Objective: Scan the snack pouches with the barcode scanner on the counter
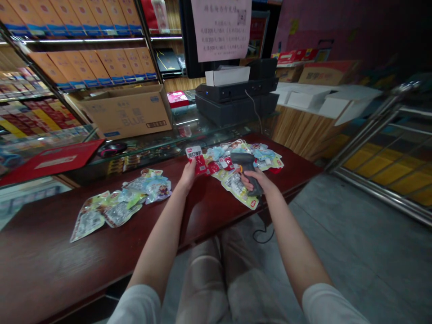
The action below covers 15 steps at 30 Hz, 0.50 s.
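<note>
My left hand [188, 174] is closed on the edge of a red and white snack packet [196, 158], held up above the table. In my right hand [257, 180] is a dark grey barcode scanner [243, 159], its head pointing left toward the packet. Beneath and around the scanner lies a pile of shiny snack packets [236, 185], mostly green, blue and silver, with some red ones among them. A second group of similar packets [123, 204] is spread on the table to the left of my left hand.
The dark red table [50, 252] runs across in front of me. Behind it is a glass counter bearing a cardboard box [128, 112], a black mouse [114, 148], a red folder [54, 159] and a dark till [232, 101]. A metal railing [378, 193] stands at the right.
</note>
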Each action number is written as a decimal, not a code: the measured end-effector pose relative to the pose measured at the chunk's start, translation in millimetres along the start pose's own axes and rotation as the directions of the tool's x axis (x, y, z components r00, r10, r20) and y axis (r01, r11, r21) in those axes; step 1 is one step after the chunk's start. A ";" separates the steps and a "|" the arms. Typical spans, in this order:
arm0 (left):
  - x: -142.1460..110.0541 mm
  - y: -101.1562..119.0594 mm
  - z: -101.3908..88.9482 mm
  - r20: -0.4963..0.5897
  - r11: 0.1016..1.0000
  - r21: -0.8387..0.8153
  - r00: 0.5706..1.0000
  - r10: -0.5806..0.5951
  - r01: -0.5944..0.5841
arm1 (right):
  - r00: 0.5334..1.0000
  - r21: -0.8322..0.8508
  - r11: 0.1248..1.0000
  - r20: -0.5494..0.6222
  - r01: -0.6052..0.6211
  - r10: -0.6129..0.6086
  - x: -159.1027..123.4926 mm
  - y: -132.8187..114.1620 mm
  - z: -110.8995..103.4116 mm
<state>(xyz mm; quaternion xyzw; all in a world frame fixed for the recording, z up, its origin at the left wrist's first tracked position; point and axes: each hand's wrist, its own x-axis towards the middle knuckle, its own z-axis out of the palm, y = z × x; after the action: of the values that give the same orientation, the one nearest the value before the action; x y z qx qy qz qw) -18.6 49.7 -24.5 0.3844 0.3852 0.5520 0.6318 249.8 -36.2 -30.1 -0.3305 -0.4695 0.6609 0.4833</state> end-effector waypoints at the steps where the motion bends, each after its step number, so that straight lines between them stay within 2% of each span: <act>1: 0.9 -0.4 -0.5 -0.007 1.000 0.003 1.000 0.004 -0.004 | 1.000 -0.001 1.000 0.007 -0.010 0.010 0.1 0.6 -1.1; 11: 0.2 10.2 2.8 -0.034 0.991 0.098 0.995 0.097 -0.094 | 0.999 -0.021 1.000 0.036 -0.001 0.002 -2.0 3.2 -3.5; 15: 2.6 17.2 -6.9 -0.087 0.946 0.297 0.982 0.165 -0.132 | 1.000 -0.006 1.000 0.024 -0.014 0.014 -2.7 1.4 -1.3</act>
<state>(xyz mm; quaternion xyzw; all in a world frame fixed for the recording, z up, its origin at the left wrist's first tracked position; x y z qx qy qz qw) -31.6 54.4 -11.8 0.4696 0.4664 0.5560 0.5027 251.3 -38.5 -31.9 -0.3274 -0.4748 0.6668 0.4720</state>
